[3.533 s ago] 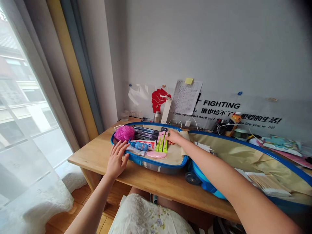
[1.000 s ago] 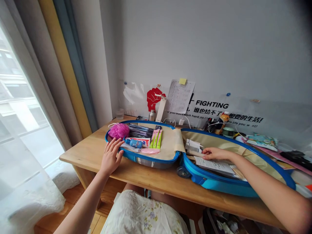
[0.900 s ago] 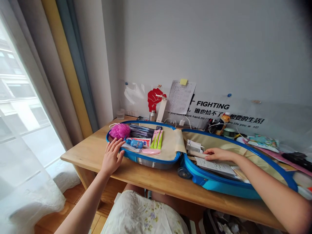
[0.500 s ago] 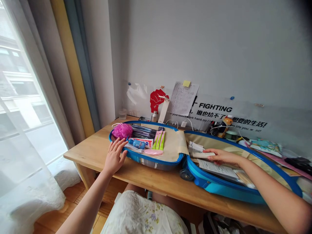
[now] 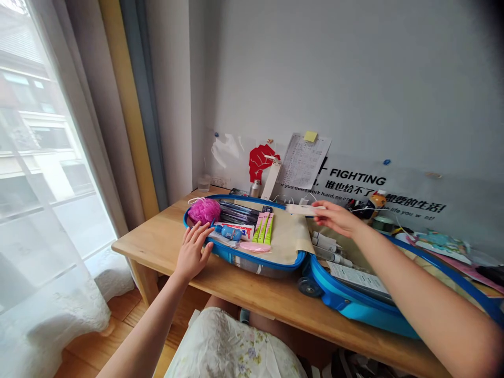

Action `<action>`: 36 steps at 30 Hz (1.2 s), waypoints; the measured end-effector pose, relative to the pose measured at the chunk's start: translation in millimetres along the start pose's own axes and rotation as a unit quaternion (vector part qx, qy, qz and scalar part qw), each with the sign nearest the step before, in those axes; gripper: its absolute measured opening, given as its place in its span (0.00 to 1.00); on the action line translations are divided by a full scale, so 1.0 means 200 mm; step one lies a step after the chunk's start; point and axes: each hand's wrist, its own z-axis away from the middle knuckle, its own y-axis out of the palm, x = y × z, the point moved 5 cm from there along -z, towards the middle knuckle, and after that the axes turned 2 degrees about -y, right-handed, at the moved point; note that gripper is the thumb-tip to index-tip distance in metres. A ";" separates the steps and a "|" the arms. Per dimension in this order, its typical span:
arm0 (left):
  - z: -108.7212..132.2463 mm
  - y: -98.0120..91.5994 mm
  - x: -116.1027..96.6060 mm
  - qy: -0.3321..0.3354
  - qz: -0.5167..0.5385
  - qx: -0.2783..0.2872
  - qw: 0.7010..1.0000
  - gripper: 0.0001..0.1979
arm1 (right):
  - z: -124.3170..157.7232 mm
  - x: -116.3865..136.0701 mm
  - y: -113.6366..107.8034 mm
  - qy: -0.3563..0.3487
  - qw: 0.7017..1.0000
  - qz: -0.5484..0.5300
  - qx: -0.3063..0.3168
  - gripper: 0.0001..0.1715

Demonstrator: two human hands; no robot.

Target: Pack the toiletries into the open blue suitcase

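A blue suitcase (image 5: pixel 285 261) lies open on the table, its two halves side by side. My right hand (image 5: pixel 337 218) grips a slim whitish box (image 5: pixel 302 210) by one end, raised above the hinge area. Fingers spread, my left hand (image 5: pixel 192 252) rests at the near rim of the left half, beside a pink bath puff (image 5: pixel 205 210). That half also holds a small blue bottle (image 5: pixel 230 232), a red-and-white toothpaste box (image 5: pixel 249 230), several green sticks (image 5: pixel 264 228), dark packaged items (image 5: pixel 240 213) and a pink oval piece (image 5: pixel 255 246). White tubes (image 5: pixel 326 242) and a printed sheet (image 5: pixel 356 276) lie in the right half.
The wooden table (image 5: pixel 153 229) ends at the left near a curtain (image 5: pixel 122 105). Behind the suitcase are a clear cup (image 5: pixel 203 182), a metal bottle (image 5: pixel 255 188), a white upright stand (image 5: pixel 271 181) and cables. An orange bottle (image 5: pixel 378 200) and packets (image 5: pixel 443 244) stand at right.
My right hand has lifted the whitish box out of the right half and moved it up and left, uncovering white tubes. My left hand stays at the rim. The view has shifted slightly.
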 end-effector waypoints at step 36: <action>0.00 -0.01 -0.01 0.002 -0.007 0.008 1.000 0.21 | -0.30 0.19 0.87 -0.093 0.962 0.128 0.224 0.19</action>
